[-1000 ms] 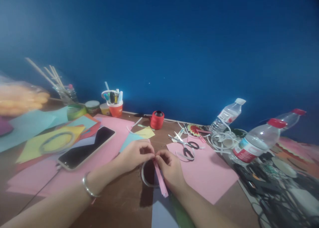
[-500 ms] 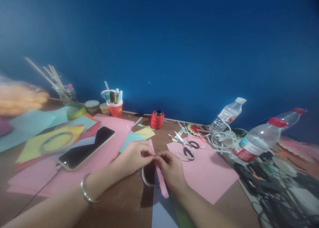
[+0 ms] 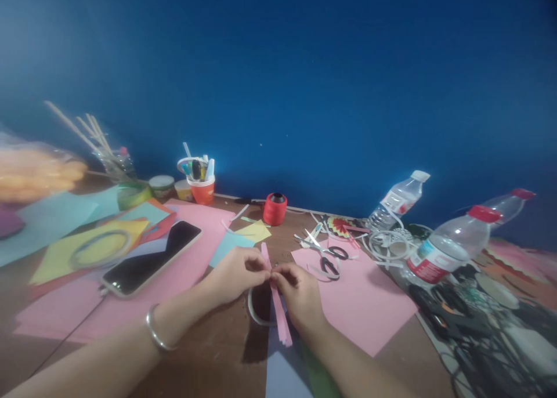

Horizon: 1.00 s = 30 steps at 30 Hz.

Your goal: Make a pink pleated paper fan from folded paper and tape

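Observation:
In the centre of the head view, a narrow folded strip of pink paper (image 3: pixel 281 317) is pinched at its middle by both hands. My left hand (image 3: pixel 237 275) closes on it from the left, thumb and forefinger together. From the right, my right hand (image 3: pixel 300 293) pinches the same spot, fingertips touching those of the left. The strip's lower end fans slightly into layers. Behind it, a thin white ring (image 3: pixel 255 311) is partly covered by the strip. Scissors (image 3: pixel 324 253) with dark handles lie on a pink sheet (image 3: pixel 361 305) beyond my right hand.
A phone (image 3: pixel 152 259) rests on coloured papers at left. A red thread spool (image 3: pixel 275 209) and a cup of tools (image 3: pixel 202 190) stand by the blue wall. Plastic bottles (image 3: pixel 452 247) and tangled cables (image 3: pixel 487 334) crowd the right. A lavender sheet (image 3: pixel 285 369) lies in front.
Both hands keep their pinch on the pink paper strip in nearly the same place. The left forearm has shifted very slightly; nothing else has visibly moved.

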Each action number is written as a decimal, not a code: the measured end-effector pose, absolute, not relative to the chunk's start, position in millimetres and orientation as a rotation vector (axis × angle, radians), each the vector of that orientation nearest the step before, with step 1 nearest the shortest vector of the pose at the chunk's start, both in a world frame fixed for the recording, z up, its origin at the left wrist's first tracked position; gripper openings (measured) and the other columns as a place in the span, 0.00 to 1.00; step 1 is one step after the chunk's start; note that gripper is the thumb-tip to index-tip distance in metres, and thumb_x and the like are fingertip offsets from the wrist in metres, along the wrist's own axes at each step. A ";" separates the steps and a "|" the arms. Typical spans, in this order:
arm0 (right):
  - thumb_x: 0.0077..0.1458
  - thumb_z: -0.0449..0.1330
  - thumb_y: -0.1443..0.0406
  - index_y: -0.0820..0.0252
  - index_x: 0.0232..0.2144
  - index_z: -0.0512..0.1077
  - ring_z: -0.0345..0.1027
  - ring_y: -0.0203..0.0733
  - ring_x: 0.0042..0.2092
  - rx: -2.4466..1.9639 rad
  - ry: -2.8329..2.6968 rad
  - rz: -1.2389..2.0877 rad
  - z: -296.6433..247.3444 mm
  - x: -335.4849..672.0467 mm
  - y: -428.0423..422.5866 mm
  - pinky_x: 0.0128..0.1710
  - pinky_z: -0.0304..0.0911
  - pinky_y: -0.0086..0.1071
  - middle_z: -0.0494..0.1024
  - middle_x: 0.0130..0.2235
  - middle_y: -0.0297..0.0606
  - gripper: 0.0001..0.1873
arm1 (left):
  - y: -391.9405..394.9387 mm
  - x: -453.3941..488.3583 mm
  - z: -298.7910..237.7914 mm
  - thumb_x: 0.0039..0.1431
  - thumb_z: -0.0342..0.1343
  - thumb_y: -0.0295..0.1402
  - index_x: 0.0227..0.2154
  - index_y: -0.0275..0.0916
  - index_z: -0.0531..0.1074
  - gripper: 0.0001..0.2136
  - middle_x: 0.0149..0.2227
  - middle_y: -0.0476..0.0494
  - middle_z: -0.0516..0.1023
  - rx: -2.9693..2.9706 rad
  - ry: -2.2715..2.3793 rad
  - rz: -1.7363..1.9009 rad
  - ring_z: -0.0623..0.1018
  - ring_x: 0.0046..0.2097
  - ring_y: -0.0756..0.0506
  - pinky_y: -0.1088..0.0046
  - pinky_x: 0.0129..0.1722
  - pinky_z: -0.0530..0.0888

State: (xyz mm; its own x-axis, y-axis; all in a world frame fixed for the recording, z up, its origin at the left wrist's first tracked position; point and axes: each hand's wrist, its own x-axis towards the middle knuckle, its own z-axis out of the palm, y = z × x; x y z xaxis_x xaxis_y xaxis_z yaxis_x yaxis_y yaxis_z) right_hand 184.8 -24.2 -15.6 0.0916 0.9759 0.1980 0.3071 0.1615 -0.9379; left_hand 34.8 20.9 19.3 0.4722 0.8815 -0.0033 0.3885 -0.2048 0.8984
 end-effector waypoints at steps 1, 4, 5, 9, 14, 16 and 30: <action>0.49 0.55 0.65 0.59 0.25 0.73 0.68 0.39 0.30 -1.336 -1.422 0.825 -15.6 185.0 -24.1 0.31 0.60 0.29 0.76 0.27 0.35 0.07 | 21.8 34.5 18.3 0.46 0.53 0.32 0.20 0.36 0.71 0.06 0.23 0.50 0.72 1.787 1.077 0.662 0.70 0.26 0.51 0.76 0.26 0.65; 0.50 0.55 0.65 0.59 0.25 0.72 0.68 0.39 0.32 -1.339 -1.459 0.817 -15.1 185.6 -23.9 0.32 0.60 0.28 0.76 0.28 0.35 0.07 | 23.4 33.7 16.1 0.46 0.53 0.31 0.20 0.36 0.71 0.05 0.23 0.50 0.72 1.790 1.086 0.653 0.70 0.27 0.51 0.76 0.27 0.65; 0.51 0.54 0.65 0.59 0.25 0.71 0.67 0.39 0.32 -1.336 -1.474 0.813 -14.6 185.8 -23.9 0.32 0.60 0.28 0.75 0.28 0.35 0.07 | 23.5 33.6 15.9 0.46 0.52 0.30 0.20 0.36 0.70 0.05 0.23 0.51 0.72 1.796 1.087 0.652 0.70 0.27 0.51 0.76 0.27 0.65; 0.53 0.52 0.64 0.60 0.26 0.69 0.66 0.39 0.33 -1.300 -1.518 0.810 -12.4 186.0 -23.6 0.32 0.59 0.27 0.74 0.29 0.36 0.08 | 21.8 34.7 17.1 0.45 0.51 0.28 0.20 0.36 0.69 0.04 0.23 0.51 0.71 1.851 1.079 0.649 0.68 0.26 0.51 0.76 0.26 0.65; 0.55 0.51 0.65 0.60 0.26 0.66 0.65 0.38 0.33 -1.268 -1.514 0.831 -13.9 184.6 -23.3 0.32 0.58 0.27 0.71 0.29 0.35 0.08 | 17.6 37.8 17.2 0.44 0.50 0.26 0.20 0.37 0.66 0.03 0.23 0.52 0.68 2.013 1.125 0.702 0.68 0.26 0.51 0.76 0.26 0.64; 0.55 0.51 0.65 0.60 0.26 0.66 0.65 0.38 0.33 -1.263 -1.503 0.845 -15.6 184.3 -23.5 0.33 0.58 0.27 0.71 0.29 0.35 0.08 | 15.6 38.3 16.1 0.43 0.50 0.24 0.20 0.38 0.64 0.03 0.23 0.52 0.67 2.143 1.166 0.724 0.67 0.27 0.51 0.76 0.26 0.64; 0.53 0.53 0.65 0.59 0.28 0.67 0.66 0.38 0.33 -1.117 -1.247 1.104 -20.2 180.0 -23.4 0.32 0.61 0.29 0.72 0.30 0.35 0.05 | 6.4 35.2 1.4 0.53 0.49 0.26 0.22 0.37 0.64 0.06 0.24 0.49 0.68 2.803 1.280 1.028 0.67 0.26 0.50 0.73 0.26 0.63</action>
State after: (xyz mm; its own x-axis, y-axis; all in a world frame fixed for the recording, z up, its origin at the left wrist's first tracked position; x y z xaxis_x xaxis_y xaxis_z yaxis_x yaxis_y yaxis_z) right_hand 180.0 -23.4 -20.2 0.0202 0.9915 0.1282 -0.0070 0.1283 -0.9917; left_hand 35.2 6.4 1.4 0.4903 0.6444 0.5868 0.7119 -0.6845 0.1569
